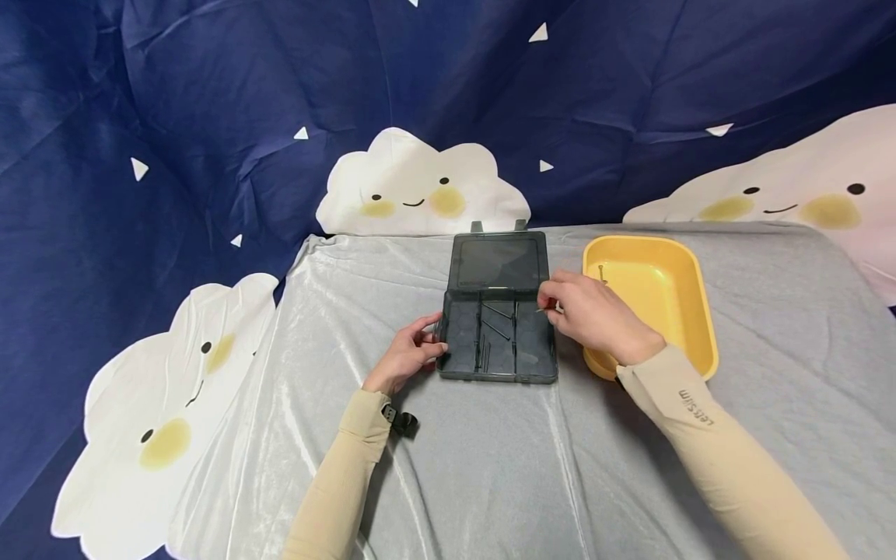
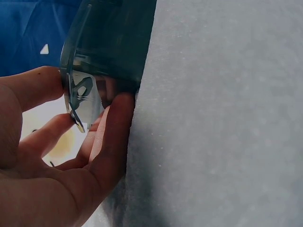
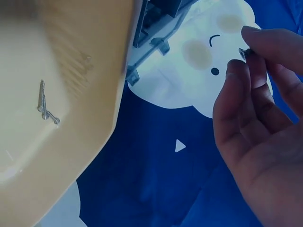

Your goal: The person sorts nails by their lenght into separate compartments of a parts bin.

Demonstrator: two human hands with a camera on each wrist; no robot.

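Note:
A dark translucent compartment box (image 1: 462, 338) lies on the grey cloth with its lid (image 1: 499, 263) folded back. Several long screws (image 1: 495, 330) lie in its middle column. My left hand (image 1: 404, 355) grips the box's left side, thumb near the top edge; in the left wrist view, fingers bend around the clear side wall (image 2: 85, 101). Over the right column, my right hand (image 1: 591, 311) pinches a small screw (image 3: 244, 53) between thumb and forefinger. Its head shows in the right wrist view, while the fingers hide part of it.
A yellow plastic bin (image 1: 703, 330) stands right of the box, beneath my right wrist. A few silver screws (image 3: 43, 101) lie inside it. Behind the cloth-covered table (image 1: 483, 467) hangs a dark blue curtain (image 1: 231, 70) with white clouds.

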